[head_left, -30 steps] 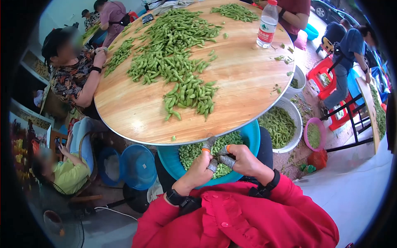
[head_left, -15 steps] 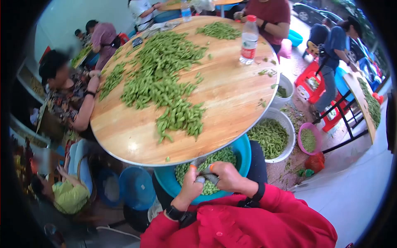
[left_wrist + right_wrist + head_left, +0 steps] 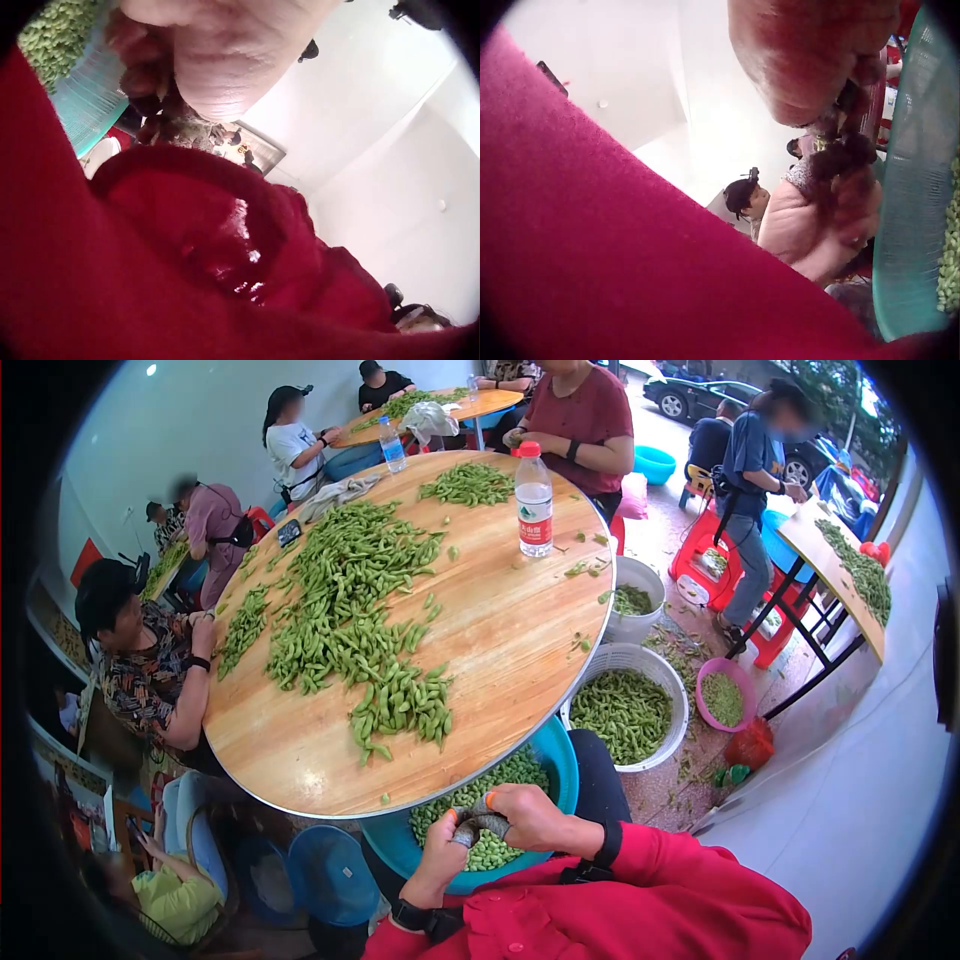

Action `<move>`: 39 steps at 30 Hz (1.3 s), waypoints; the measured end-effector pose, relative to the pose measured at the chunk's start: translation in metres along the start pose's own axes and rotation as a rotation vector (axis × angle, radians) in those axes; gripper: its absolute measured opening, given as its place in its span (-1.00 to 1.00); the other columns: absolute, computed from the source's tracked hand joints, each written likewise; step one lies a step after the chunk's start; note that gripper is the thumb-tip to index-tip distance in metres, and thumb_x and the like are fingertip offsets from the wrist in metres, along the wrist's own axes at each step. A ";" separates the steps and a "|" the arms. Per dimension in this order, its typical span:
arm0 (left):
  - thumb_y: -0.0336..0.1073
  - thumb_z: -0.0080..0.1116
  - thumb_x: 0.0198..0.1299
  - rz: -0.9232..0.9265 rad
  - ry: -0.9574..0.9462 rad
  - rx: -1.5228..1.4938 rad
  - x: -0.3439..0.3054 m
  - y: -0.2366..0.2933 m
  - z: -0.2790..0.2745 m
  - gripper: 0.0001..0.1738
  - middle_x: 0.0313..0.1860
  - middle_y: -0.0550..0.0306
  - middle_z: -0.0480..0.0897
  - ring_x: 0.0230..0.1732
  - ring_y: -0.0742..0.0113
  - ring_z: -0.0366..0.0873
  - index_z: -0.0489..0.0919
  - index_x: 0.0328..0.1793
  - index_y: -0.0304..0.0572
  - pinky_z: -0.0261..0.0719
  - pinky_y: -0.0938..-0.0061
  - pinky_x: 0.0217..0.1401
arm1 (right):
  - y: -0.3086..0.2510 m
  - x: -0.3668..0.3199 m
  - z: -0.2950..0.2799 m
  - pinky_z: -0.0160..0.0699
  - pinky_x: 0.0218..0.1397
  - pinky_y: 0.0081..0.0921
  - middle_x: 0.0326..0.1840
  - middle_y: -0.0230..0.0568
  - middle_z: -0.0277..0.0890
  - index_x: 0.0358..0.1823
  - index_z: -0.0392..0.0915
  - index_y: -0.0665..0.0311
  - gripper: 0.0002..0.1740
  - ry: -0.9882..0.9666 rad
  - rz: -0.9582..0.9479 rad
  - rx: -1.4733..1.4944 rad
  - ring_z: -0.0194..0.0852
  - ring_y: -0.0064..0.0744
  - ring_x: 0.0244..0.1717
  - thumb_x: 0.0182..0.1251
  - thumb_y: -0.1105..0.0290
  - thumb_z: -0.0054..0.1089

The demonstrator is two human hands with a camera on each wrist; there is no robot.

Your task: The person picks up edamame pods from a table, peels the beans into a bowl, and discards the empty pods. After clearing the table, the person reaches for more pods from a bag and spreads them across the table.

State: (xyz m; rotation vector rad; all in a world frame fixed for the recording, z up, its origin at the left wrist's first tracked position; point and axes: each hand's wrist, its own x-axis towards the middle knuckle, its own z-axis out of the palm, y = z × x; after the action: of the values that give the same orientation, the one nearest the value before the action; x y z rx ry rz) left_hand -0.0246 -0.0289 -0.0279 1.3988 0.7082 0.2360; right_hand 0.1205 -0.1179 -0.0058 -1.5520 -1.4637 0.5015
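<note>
Both hands meet fingertip to fingertip over a teal basin (image 3: pixel 571 765) of shelled green beans (image 3: pixel 492 852), close to the table's near edge. My left hand (image 3: pixel 438 862) has curled fingers, and so does my right hand (image 3: pixel 532 818); grey wrapping covers some fingers and thumbs, with orange bands near it. Between the fingertips, in the right wrist view, a small bit of green edamame pod (image 3: pixel 820 142) shows, pinched from both sides; most of it is hidden. A large heap of edamame pods (image 3: pixel 340 600) lies on the round wooden table (image 3: pixel 500 650).
A water bottle (image 3: pixel 534 505) stands at the table's right side. On the floor to the right are a white basket (image 3: pixel 680 710) of pods and a pink basin (image 3: pixel 745 685). Blue tubs (image 3: pixel 333 875) sit at lower left. Several people work around the tables.
The head view has tilted up and turned right, so the table and basin appear lower and further left. Both hands stay together over the basin, with small finger movements.
</note>
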 end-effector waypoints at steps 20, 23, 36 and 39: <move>-0.51 -0.19 0.06 -0.038 0.056 -0.166 0.003 0.001 0.004 -0.84 -0.50 0.35 0.41 -0.58 0.67 0.21 0.44 -0.29 -0.18 0.17 0.73 -0.58 | 0.006 0.001 0.006 0.26 -0.53 -0.28 -0.62 0.02 0.30 -0.57 0.39 0.37 -0.92 0.002 0.147 0.093 0.30 0.04 -0.56 -0.11 0.57 0.11; -0.55 -0.25 -0.07 -0.047 0.113 -0.205 0.005 0.000 0.007 -0.76 -0.50 0.33 0.42 -0.57 0.65 0.22 0.44 -0.31 -0.18 0.20 0.73 -0.54 | 0.008 0.000 0.011 0.27 -0.52 -0.29 -0.62 0.02 0.31 -0.56 0.40 0.37 -0.91 -0.009 0.155 0.067 0.32 0.02 -0.56 -0.08 0.55 0.14; -0.50 -0.09 0.05 0.426 0.685 0.439 0.018 0.015 -0.069 -0.79 -0.51 0.08 0.51 -0.45 0.41 0.46 0.51 -0.19 -0.26 0.42 0.55 -0.37 | 0.108 -0.031 -0.097 0.29 -0.54 -0.57 -0.66 -0.21 0.42 -0.41 0.52 0.41 -0.89 0.503 0.386 -0.218 0.32 -0.57 -0.61 0.07 0.49 0.11; -0.44 0.03 0.03 0.329 0.448 0.498 0.009 0.012 -0.051 -0.77 -0.49 0.00 0.53 -0.45 0.25 0.52 0.53 -0.15 -0.19 0.45 0.46 -0.38 | 0.148 -0.057 -0.120 0.30 -0.50 -0.47 -0.66 -0.08 0.39 -0.44 0.48 0.45 -0.90 0.514 0.462 -0.410 0.36 -0.46 -0.59 0.03 0.53 0.06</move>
State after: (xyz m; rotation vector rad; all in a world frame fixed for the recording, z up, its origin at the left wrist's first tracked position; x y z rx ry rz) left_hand -0.0444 0.0197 -0.0196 1.9701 0.9412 0.6826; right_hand 0.2871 -0.1930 -0.0834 -2.1655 -0.8388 0.0364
